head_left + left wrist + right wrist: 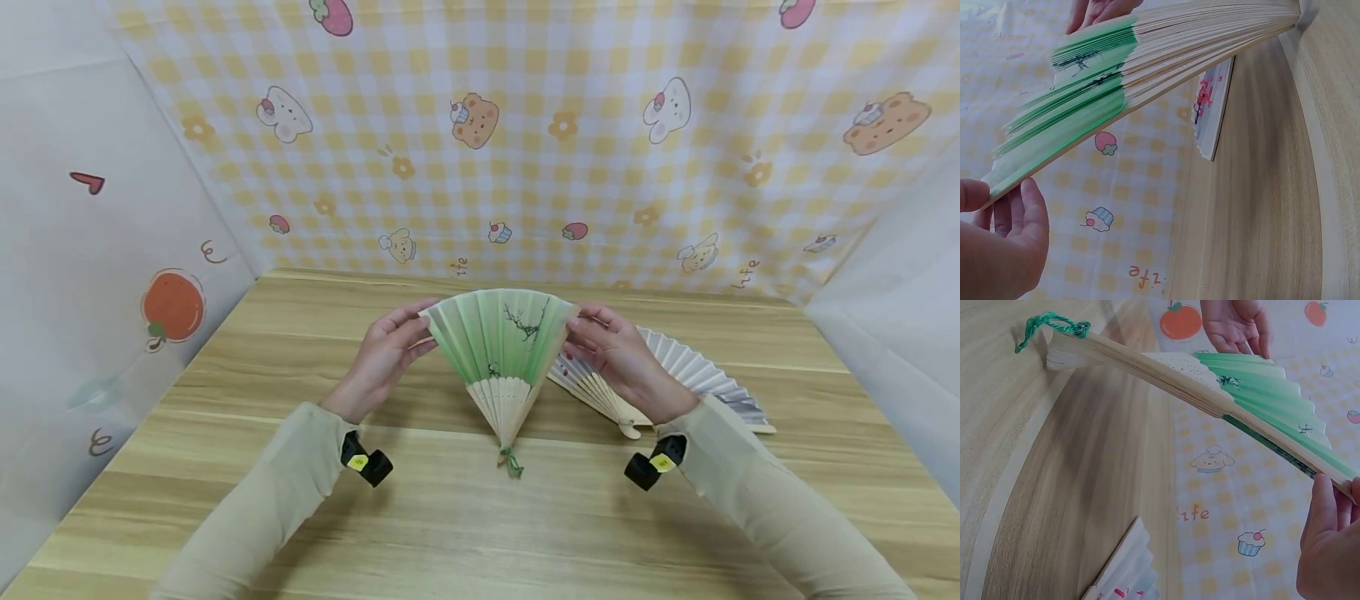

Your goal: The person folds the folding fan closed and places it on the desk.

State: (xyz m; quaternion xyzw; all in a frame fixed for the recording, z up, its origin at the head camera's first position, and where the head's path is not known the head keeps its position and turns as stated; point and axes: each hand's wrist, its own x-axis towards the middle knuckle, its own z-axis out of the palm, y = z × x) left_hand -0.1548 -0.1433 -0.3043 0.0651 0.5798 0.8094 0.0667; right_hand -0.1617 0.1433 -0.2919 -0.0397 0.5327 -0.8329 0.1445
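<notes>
A green folding fan [495, 342] with pale wooden ribs and a dark branch print is spread partway in the middle of the head view. Its narrow end points toward me, with a green cord [512, 463] tied there. My left hand [386, 350] pinches the upper left corner between thumb and fingers. At the opposite corner, my right hand [618, 354] pinches the other outer rib. In the right wrist view, part of the pleated leaf is still folded along the outer rib held by the right hand [1332, 540].
A second folding fan [697, 367], white with red and grey print, lies spread on the wooden table [300, 517] behind my right hand and forearm. Yellow checked cloth [525, 183] hangs along the table's back edge, and white cloth [82, 250] covers the left side.
</notes>
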